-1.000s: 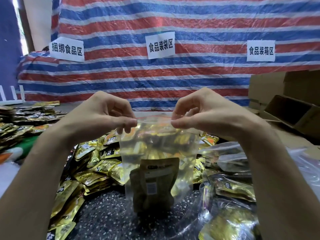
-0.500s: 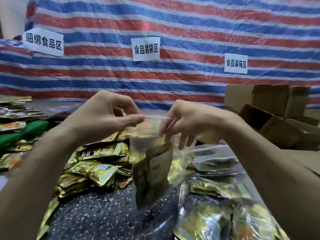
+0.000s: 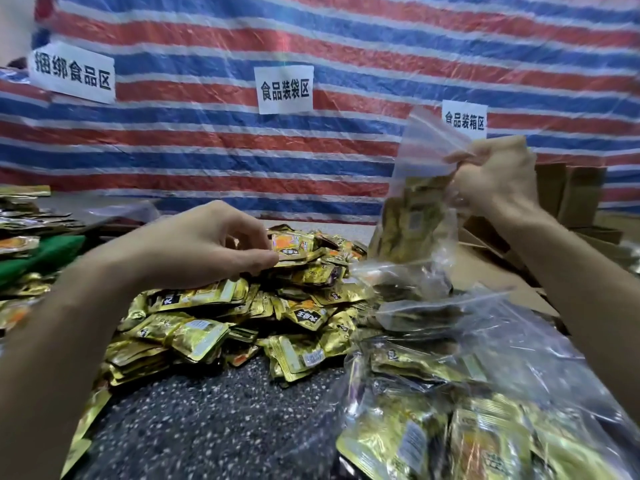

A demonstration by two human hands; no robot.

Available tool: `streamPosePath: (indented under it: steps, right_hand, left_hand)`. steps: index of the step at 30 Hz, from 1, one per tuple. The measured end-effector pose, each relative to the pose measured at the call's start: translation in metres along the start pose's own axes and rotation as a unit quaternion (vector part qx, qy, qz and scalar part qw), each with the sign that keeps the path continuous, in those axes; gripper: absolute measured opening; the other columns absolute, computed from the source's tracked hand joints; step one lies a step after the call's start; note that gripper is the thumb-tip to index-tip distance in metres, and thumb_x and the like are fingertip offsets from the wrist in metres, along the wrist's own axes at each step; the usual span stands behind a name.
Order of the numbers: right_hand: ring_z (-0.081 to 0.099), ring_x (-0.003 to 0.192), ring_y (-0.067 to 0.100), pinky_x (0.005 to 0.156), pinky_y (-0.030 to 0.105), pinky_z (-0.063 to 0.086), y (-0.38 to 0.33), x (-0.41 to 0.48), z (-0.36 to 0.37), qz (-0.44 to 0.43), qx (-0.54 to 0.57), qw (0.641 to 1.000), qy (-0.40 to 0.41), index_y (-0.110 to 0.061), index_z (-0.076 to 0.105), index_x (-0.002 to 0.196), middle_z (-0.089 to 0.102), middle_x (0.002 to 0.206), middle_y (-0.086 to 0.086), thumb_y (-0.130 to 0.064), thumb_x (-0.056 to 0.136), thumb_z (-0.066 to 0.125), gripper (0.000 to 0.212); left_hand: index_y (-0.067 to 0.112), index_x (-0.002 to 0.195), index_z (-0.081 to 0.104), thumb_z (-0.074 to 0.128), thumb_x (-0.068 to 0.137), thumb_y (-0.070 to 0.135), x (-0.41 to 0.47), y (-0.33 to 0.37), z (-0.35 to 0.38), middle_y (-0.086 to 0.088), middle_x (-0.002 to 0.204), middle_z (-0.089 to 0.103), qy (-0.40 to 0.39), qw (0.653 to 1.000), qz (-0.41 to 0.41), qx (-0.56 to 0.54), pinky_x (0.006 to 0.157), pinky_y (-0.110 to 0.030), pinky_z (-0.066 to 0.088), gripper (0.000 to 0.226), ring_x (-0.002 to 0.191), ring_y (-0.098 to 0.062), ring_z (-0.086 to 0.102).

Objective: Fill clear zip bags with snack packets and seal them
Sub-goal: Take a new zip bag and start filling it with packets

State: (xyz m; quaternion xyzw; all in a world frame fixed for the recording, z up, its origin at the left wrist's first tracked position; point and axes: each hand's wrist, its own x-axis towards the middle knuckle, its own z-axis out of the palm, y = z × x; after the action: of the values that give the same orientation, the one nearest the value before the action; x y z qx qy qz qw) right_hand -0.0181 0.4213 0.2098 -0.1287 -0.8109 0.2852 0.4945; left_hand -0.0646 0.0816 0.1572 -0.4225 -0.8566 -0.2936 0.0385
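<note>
Now: one zip bag finished, left hand off to the heap.
Head view: a second ago both hands pinched the bag mouth; now the right hand (image 3: 495, 178) alone grips the filled clear zip bag (image 3: 412, 216), raised at right above the filled bags (image 3: 433, 434) on the bench (image 3: 207, 427). The left hand (image 3: 207, 244) has dropped to the gold snack packets (image 3: 304, 306), fingers curled, thumb touching one; grasp cannot be told. Judged: sealing done, next fill starting.
</note>
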Motion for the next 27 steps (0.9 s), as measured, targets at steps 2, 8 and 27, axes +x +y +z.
streamPosePath:
  steps: [2, 8, 27]
  right_hand:
    - [0.072, 0.089, 0.030, 0.070, 0.042, 0.064, 0.001, 0.004, -0.001, 0.055, 0.049, 0.997, 0.013, -0.024, 0.077, 0.091, 0.072, 0.105, 0.008, 0.001, 0.081, 0.057, 0.034]
    - [0.073, 0.076, 0.014, 0.057, 0.028, 0.062, -0.005, 0.030, 0.001, 0.101, 0.110, 0.986, 0.074, -0.025, 0.072, 0.082, 0.069, 0.090, -0.003, 0.003, 0.086, 0.059, 0.032]
    - [0.073, 0.058, 0.017, 0.046, 0.024, 0.054, 0.012, -0.003, 0.020, 0.030, -0.255, 0.883, -0.393, -0.016, 0.075, 0.083, 0.075, 0.076, 0.006, -0.014, 0.084, 0.075, 0.002]
  left_hand:
    - [0.043, 0.088, 0.073, 0.054, 0.067, 0.076, 0.000, -0.001, 0.000, 0.013, 0.089, 0.073, -0.008, 1.000, -0.001, 0.003, 0.081, -0.045, 0.058, 0.043, 0.082, -0.011, 0.069]
    - [0.040, 0.084, 0.073, 0.053, 0.069, 0.073, 0.003, -0.006, 0.001, 0.020, 0.085, 0.071, -0.025, 1.000, -0.010, 0.012, 0.076, -0.037, 0.057, 0.041, 0.077, -0.006, 0.068]
    - [0.034, 0.091, 0.071, 0.056, 0.075, 0.064, -0.001, -0.005, 0.004, 0.016, 0.086, 0.073, -0.084, 0.992, -0.082, 0.038, 0.081, -0.034, 0.057, 0.037, 0.077, -0.004, 0.070]
